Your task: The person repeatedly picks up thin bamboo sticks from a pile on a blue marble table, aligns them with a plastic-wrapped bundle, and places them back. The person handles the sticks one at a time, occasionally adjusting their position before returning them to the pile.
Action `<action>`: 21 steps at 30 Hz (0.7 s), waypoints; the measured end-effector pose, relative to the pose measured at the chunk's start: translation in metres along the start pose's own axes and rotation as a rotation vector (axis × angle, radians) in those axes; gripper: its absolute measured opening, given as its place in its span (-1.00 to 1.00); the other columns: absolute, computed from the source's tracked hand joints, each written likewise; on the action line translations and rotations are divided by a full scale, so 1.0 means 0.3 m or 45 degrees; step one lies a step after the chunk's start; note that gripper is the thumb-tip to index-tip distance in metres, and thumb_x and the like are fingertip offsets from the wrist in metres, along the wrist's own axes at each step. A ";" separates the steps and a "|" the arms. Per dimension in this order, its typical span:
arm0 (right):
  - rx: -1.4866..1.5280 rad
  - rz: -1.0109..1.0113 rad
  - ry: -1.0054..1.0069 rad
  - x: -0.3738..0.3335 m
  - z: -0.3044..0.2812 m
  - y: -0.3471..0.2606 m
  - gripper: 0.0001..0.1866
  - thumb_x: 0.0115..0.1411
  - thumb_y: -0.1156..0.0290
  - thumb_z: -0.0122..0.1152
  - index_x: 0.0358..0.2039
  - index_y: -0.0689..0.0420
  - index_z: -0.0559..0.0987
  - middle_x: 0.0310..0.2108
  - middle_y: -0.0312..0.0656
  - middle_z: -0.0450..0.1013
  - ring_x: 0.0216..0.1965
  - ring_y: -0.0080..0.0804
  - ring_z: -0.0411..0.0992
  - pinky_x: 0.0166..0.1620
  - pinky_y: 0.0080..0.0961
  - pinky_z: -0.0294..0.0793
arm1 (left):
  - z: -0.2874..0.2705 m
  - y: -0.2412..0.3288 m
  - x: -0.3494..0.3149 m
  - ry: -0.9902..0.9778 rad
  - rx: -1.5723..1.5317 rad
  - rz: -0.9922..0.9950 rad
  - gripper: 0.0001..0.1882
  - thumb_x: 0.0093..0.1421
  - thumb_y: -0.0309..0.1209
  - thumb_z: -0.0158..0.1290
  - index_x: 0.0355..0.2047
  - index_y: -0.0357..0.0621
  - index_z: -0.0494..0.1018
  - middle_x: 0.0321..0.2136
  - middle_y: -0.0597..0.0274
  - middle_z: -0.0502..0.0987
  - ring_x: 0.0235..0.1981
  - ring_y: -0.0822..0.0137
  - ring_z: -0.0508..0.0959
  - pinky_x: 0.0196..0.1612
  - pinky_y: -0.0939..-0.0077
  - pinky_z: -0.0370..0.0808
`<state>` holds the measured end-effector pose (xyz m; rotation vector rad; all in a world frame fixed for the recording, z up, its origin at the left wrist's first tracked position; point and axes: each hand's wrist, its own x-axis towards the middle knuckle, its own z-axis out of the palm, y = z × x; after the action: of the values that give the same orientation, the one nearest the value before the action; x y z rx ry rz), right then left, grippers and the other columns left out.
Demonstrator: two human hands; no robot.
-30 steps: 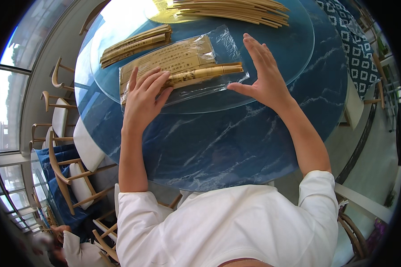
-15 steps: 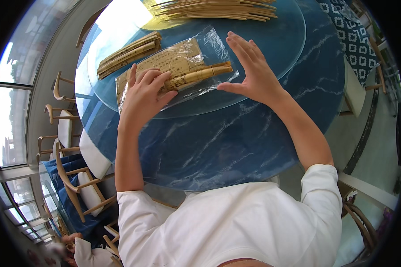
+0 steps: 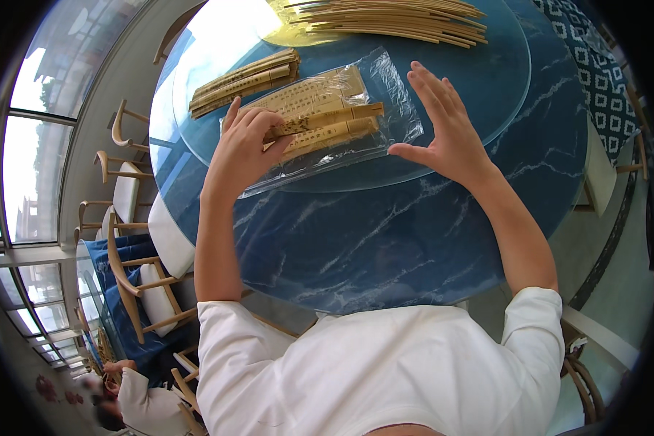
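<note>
A bamboo-slip scroll (image 3: 330, 134), partly rolled at its near edge, lies over a clear plastic bag (image 3: 385, 83) on the glass turntable. Dark writing covers its flat part and a dark pattern marks the roll. My left hand (image 3: 245, 142) pinches the left end of the uppermost slips, thumb below and fingers above, and these stand slightly raised. To the right of the bag, my right hand (image 3: 447, 131) is open, thumb and fingers spread, with nothing in it. Whether the scroll lies inside or on top of the bag I cannot tell.
Behind on the left lies another folded bamboo scroll (image 3: 243, 83). Long thin bamboo strips (image 3: 407, 20) rest at the far side beside a yellow round mat (image 3: 280, 29). Wooden chairs (image 3: 149, 287) stand at the left, and another person (image 3: 149, 396) sits at the lower left.
The view has shifted, moving the table rightward. My left fingers have closed on the scroll's rolled edge, and its upper slips have lifted apart from those below. My right hand stays open.
</note>
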<state>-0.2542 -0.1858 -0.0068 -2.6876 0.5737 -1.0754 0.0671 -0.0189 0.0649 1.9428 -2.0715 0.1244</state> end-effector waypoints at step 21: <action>-0.052 0.032 -0.027 -0.001 0.008 -0.004 0.04 0.29 -0.38 0.20 0.57 -0.07 0.09 0.58 -0.06 0.00 0.55 -0.04 0.07 0.55 0.13 -0.04 | 0.074 -0.530 0.104 0.126 0.388 -0.142 -0.60 0.60 -0.35 -0.18 0.34 0.07 0.43 0.10 0.11 0.49 0.26 0.15 0.41 0.53 0.02 -0.04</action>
<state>-0.2524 -0.1845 -0.0084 -2.7156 0.6306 -1.0381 0.2192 -0.0680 0.0303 2.1711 -1.9681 0.5286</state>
